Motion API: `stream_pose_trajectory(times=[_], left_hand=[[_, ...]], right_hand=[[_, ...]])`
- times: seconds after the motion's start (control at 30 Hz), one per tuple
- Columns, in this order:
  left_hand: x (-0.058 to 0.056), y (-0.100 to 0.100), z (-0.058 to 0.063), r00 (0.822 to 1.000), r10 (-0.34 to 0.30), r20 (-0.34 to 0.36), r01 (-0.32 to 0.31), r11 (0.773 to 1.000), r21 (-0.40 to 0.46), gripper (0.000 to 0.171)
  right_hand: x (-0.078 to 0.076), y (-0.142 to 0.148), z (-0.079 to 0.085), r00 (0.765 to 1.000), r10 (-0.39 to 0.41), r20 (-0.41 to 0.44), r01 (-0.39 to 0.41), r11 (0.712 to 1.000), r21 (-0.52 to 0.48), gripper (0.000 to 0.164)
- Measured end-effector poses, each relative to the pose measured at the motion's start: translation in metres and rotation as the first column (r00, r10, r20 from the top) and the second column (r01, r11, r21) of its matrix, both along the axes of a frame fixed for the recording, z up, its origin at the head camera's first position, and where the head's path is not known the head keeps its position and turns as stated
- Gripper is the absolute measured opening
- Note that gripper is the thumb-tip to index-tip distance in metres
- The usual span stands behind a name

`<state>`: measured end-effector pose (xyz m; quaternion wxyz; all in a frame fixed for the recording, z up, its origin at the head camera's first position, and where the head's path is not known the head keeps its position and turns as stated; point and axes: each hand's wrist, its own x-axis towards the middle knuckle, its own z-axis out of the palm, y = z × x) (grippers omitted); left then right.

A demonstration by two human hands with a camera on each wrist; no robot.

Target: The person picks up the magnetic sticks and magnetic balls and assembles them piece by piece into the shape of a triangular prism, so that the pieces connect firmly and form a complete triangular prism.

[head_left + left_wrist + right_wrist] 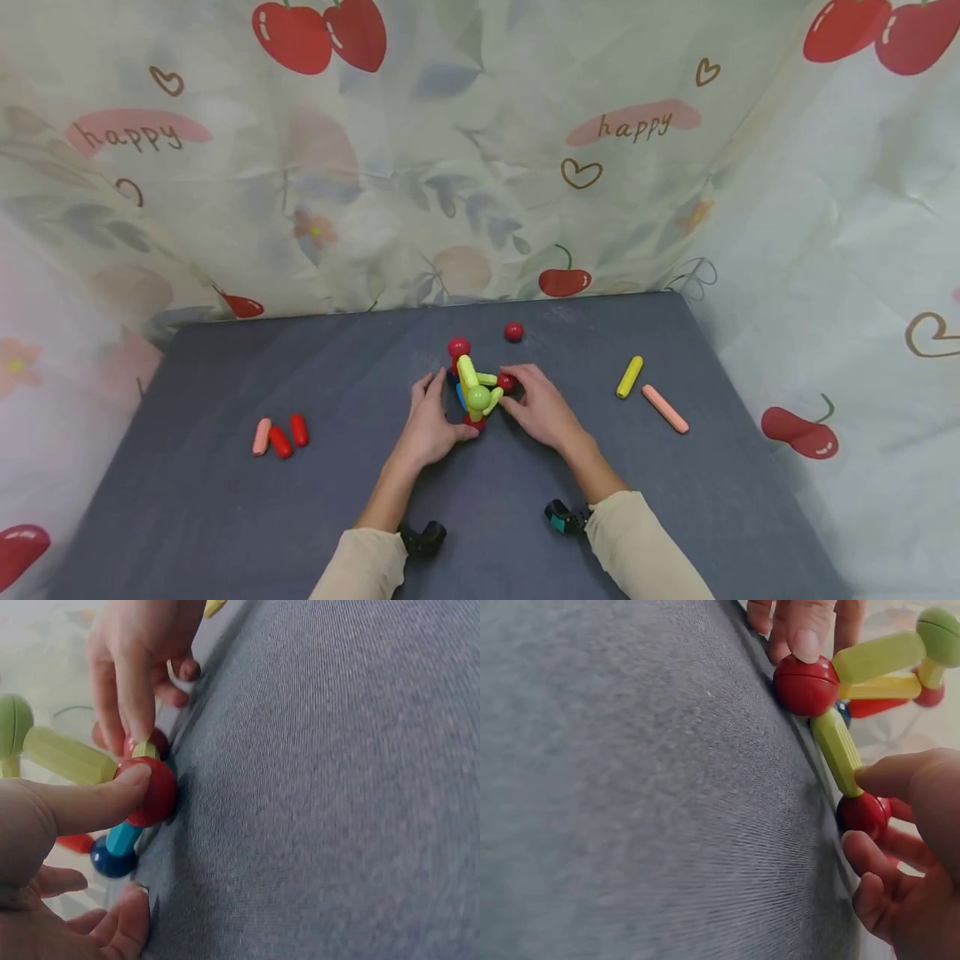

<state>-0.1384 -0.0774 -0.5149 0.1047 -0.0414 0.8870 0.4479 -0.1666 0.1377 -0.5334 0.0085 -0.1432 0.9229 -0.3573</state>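
Observation:
A stick-and-ball toy frame (468, 375) stands between both hands, built of yellow, light-green, blue and red sticks with red, dark-blue and green balls. The left hand (429, 423) holds it from the left, its thumb on the near red ball (154, 791) and its fingers toward the dark-blue ball (112, 857). On the other side, the right hand (546, 408) pinches the frame's right corner. Its thumb touches a light-green stick (836, 750), and its fingers are around the red ball (863, 814) at that stick's end. A green ball (477, 397) tops the frame.
A loose red ball (513, 332) lies behind the frame. To the right are a yellow stick (630, 377) and a pink stick (665, 408). On the left lie a short pink stick (262, 437) and two red sticks (281, 442). Patterned cloth (450, 167) hangs behind the grey table (225, 517).

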Motion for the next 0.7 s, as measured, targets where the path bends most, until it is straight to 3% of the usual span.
stream_pose_trajectory(times=[0.2,0.37,0.43,0.53,0.63,0.7], left_hand=[[-0.001,-0.007,0.0,0.998,0.041,-0.054,-0.039,0.998,0.041,0.088],[-0.003,-0.012,-0.005,0.978,0.137,-0.158,-0.134,0.991,0.032,0.06],[-0.004,-0.013,-0.007,0.966,0.181,-0.185,-0.178,0.984,0.029,0.057],[-0.006,-0.014,-0.006,0.954,0.22,-0.201,-0.211,0.975,0.066,0.059],[-0.008,-0.017,-0.004,0.956,0.226,-0.185,-0.21,0.972,0.102,0.062],[-0.008,-0.022,-0.001,0.959,0.223,-0.173,-0.206,0.972,0.115,0.06]], right_hand=[[0.016,0.0,0.002,0.997,-0.074,0.014,0.074,0.997,-0.003,0.042],[0.024,-0.002,0.002,0.999,-0.019,0.05,0.023,0.997,-0.067,0.024],[0.022,-0.002,0.002,0.998,0.006,0.058,0.0,0.995,-0.102,0.02],[0.012,-0.004,-0.001,0.998,-0.044,0.039,0.048,0.993,-0.11,0.024],[-0.001,-0.009,-0.005,0.993,-0.121,0.002,0.121,0.99,-0.072,0.038],[-0.009,-0.013,-0.007,0.992,-0.123,-0.02,0.122,0.991,-0.057,0.043]])
